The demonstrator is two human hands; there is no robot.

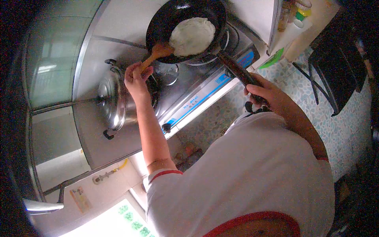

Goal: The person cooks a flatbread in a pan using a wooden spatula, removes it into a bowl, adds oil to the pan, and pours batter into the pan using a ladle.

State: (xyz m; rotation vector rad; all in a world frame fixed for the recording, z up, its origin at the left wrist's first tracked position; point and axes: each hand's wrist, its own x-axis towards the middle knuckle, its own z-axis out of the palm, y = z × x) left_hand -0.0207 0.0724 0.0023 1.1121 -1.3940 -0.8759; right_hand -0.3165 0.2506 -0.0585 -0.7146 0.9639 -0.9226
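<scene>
A black wok (158,29) is over the right part of the gas stove, with a pale, flat round of dough (193,35) lying in it. My left hand (138,81) is closed around the handle of a wooden spatula (162,50), whose blade touches the left edge of the dough. The wok's long dark handle (235,67) runs down to my right hand (263,91), which grips its end.
A lidded steel pot (114,98) sits on the left of the stove (197,100). A clear glass lid or bowl (167,73) is below the wok. Jars (285,17) stand at the upper right, and a black folding chair (335,71) is on the patterned floor.
</scene>
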